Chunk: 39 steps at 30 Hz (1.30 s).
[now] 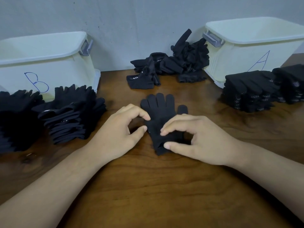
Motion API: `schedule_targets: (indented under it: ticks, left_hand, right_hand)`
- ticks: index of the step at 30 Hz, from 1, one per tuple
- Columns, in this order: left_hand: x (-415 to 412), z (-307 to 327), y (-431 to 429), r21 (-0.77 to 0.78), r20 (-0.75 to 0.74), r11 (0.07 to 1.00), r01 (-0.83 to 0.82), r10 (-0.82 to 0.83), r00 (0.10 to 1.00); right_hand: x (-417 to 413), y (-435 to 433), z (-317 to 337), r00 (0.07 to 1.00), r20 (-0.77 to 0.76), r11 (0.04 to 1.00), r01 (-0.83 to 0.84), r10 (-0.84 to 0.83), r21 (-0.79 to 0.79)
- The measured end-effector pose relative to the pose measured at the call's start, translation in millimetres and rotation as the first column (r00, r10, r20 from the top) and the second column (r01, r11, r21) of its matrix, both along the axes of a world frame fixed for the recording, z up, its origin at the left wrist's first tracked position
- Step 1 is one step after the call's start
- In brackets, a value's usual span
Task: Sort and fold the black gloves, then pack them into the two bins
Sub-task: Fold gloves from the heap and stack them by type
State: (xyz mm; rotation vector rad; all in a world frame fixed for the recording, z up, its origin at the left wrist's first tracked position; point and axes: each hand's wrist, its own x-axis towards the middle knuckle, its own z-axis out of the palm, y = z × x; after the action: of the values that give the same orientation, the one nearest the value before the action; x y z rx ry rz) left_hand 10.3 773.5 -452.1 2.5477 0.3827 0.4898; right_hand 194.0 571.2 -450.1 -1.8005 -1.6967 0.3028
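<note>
A plain black glove (pixel 162 108) lies flat on the wooden table, fingers pointing away from me. My left hand (pixel 118 134) has its curled index finger and thumb pinching the glove's left edge at the palm. My right hand (pixel 199 139) pinches the cuff end between its thumb and curled fingers. A loose heap of unsorted black gloves (pixel 174 63) lies at the back centre against the wall. The white bin marked B (pixel 41 58) stands at the back left and the white bin marked A (pixel 243 51) at the back right.
Two stacks of folded plain gloves (pixel 70 116) (pixel 14 122) sit in front of bin B. Two stacks of dotted folded gloves (pixel 250 91) (pixel 291 83) sit in front of bin A. A grey wall closes off the back of the table (pixel 156 186).
</note>
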Motion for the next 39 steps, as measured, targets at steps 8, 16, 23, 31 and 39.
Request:
schedule_targets:
  ticks: [8,16,23,31,39]
  left_hand:
    - [4.5,-2.9,-5.0,0.041,-0.047,0.999,0.016,-0.014,0.999]
    - [4.3,-2.5,-4.4,-0.027,-0.028,0.999,0.047,-0.048,0.998]
    - [6.0,-2.7,-4.1,-0.023,-0.035,0.999,0.039,-0.04,0.999]
    - [0.4,-3.4,-2.4,-0.028,0.047,1.0,-0.007,0.008,0.999]
    - [-2.9,-0.3,4.3,0.201,0.016,0.964,0.174,-0.181,0.983]
  right_hand:
    - [1.8,2.2,-9.6,0.996,0.01,0.995,0.094,-0.093,-0.022]
    - [5.1,3.1,-4.8,0.987,-0.136,0.996,0.082,-0.085,-0.028]
    - [6.8,0.7,-3.3,1.0,0.0,1.0,0.026,-0.026,0.008]
    - [11.1,0.6,-5.5,0.985,0.146,0.995,-0.095,0.093,0.01]
    - [13.4,-1.9,-1.7,0.969,0.208,0.989,-0.142,0.133,0.033]
